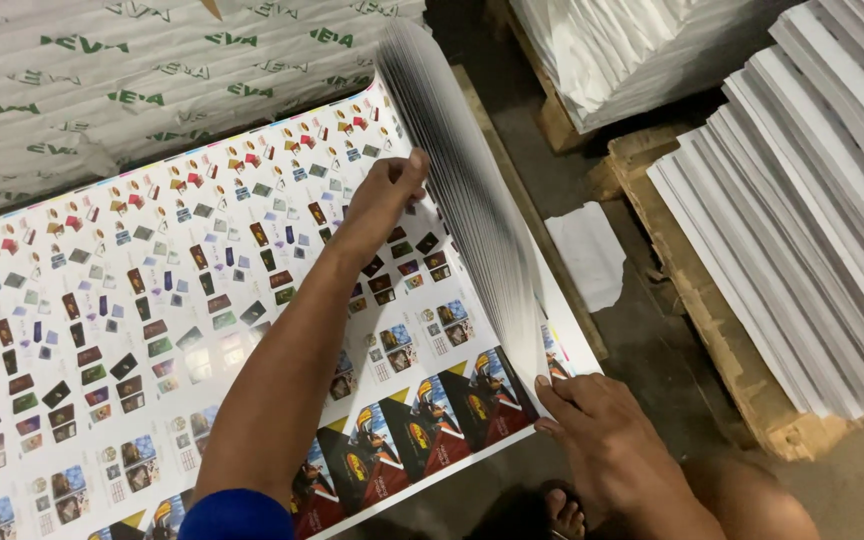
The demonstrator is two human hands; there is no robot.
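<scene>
A large stack of glossy printed sheets (152, 300), covered in small colourful pictures, lies flat in front of me. Its right edge is lifted and curled up as a fanned bundle of sheets (472, 200). My left hand (384, 195) reaches across the stack in a blue sleeve and grips the raised bundle near its middle, thumb against the fanned edges. My right hand (597, 435) pinches the near corner of the same bundle at the stack's front right corner.
A paper-wrapped pile (152, 90), white with green print, lies behind the stack. Tall stacks of white sheets (812, 200) rest on a wooden pallet (712, 330) to the right, with another pile (632, 50) behind. A white paper scrap (587, 255) lies on the floor. My foot (562, 512) is below.
</scene>
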